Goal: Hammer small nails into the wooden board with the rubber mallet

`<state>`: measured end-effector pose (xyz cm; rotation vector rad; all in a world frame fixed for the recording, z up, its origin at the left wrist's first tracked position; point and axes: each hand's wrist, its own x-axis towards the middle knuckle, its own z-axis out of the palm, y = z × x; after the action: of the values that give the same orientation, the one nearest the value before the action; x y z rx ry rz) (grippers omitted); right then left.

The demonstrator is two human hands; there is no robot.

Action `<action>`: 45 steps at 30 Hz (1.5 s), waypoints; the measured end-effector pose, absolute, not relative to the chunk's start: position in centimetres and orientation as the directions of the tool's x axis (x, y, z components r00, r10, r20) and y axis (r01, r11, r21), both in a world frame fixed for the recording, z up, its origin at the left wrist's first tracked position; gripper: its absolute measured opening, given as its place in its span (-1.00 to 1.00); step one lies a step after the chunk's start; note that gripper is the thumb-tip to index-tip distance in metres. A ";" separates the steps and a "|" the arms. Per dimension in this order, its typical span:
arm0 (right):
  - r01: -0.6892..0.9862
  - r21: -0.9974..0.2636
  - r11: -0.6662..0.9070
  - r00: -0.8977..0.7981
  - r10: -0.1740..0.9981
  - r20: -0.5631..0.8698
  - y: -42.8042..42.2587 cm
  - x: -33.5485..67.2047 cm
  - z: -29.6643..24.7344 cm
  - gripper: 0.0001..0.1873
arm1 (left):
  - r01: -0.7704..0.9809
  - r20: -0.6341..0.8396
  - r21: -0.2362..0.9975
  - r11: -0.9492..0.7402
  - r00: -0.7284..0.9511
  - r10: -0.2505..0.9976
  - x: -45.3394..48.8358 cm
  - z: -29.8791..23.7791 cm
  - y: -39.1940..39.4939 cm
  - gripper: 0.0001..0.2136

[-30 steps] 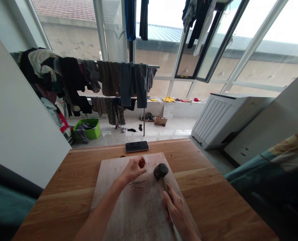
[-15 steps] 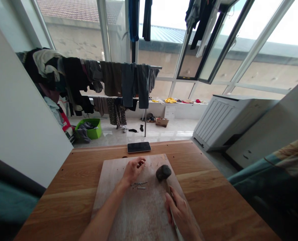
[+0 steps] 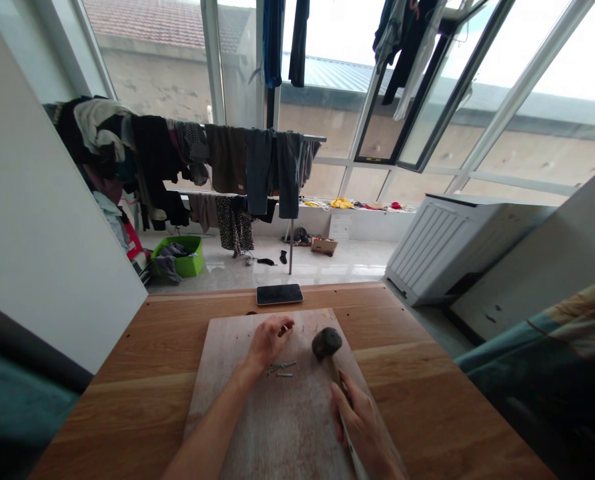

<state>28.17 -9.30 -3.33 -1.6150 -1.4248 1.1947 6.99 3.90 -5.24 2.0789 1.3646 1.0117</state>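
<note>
My right hand [image 3: 360,413] is wrapped around the handle of a black-headed mallet [image 3: 326,343], its head raised at the right side of a pale wooden board [image 3: 277,437]. Towards the board's far edge, my left hand [image 3: 270,341] has its fingers curled together; what they pinch, if anything, is too small to make out. Several loose nails [image 3: 284,375] lie on the board just below that hand. Between the left hand and the mallet head, thin nails [image 3: 303,328] appear to stand upright in the wood.
The board lies on a brown wooden table [image 3: 417,380]. Beyond its far edge rests a black phone [image 3: 279,294]. Past the table are a laundry rack with hanging clothes [image 3: 227,160], a green basket [image 3: 192,257] and a white cabinet-like unit [image 3: 427,240] by the windows.
The whole view has shifted slightly. My left hand stays near the far edge of the board with fingers curled, and the mallet remains raised in my right hand.
</note>
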 end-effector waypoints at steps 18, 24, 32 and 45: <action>0.350 -0.929 -0.120 -0.050 0.988 -0.147 -5.0 23.4 -3.4 -0.43 | 0.518 0.301 0.778 -0.355 0.190 0.935 7.1 -5.1 3.7 -0.68; 0.282 -0.954 -0.106 -0.068 0.989 -0.130 -6.7 24.4 -2.8 -0.41 | 0.454 0.270 0.828 -0.330 0.194 0.943 6.4 -4.5 3.7 -0.67; 0.298 -0.933 -0.204 -0.031 0.974 -0.223 -9.6 26.6 -4.8 -0.33 | 0.737 0.038 0.476 -0.481 0.529 0.848 6.8 -0.7 0.2 -0.94; 0.279 -0.938 -0.207 -0.022 0.975 -0.222 -9.5 26.5 -5.1 -0.30 | 0.751 0.047 0.589 -0.300 0.338 0.940 4.1 -0.6 2.6 -0.80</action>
<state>26.47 -9.46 -5.08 -1.5574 -1.3444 1.2672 4.12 2.57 -0.61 2.1391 1.4793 0.5378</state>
